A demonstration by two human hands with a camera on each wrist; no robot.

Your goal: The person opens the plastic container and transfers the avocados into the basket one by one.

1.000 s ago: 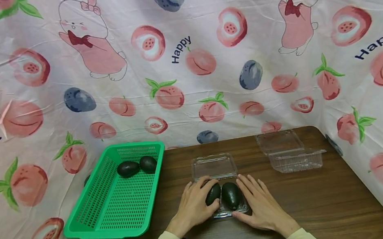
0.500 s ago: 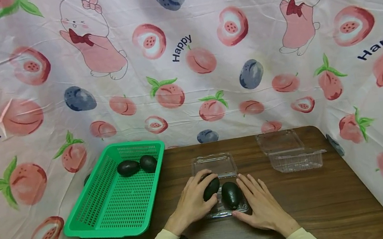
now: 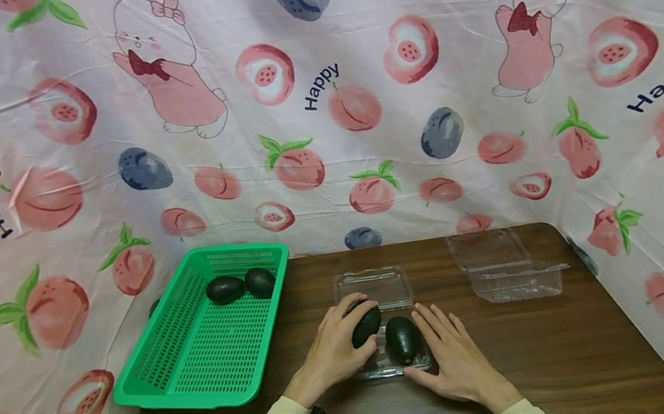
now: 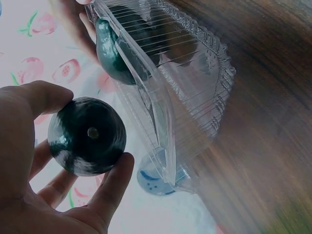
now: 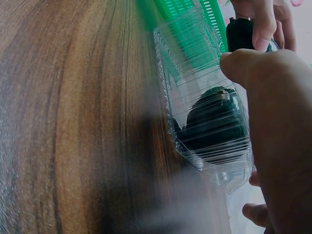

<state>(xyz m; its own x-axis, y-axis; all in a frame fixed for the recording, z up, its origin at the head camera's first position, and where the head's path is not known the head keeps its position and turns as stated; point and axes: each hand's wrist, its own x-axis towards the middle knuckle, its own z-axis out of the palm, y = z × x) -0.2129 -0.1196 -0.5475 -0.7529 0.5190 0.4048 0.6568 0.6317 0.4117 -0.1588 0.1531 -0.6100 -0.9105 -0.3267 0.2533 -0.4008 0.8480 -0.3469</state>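
The left hand [image 3: 332,352] is curling its thumb and fingers around a dark avocado [image 3: 366,326]. In the left wrist view the fingers [image 4: 111,187] are wrapping the round fruit [image 4: 87,136], and it is sitting just outside the box wall. The clear plastic box [image 3: 394,364] is lying open on the brown table [image 3: 586,355], with its lid at 12 o'clock from the tray part. A second avocado [image 3: 402,339] is lying inside the box, just at 3 o'clock from the held one. The right hand [image 3: 454,360] is lying flat with straight fingers, pressing against the box's right side and gripping nothing.

A green basket [image 3: 204,387] is sitting at 9 o'clock from the box, with two more avocados [image 3: 239,286] at its far end. Another open clear box [image 3: 513,276] is sitting at 2 o'clock.
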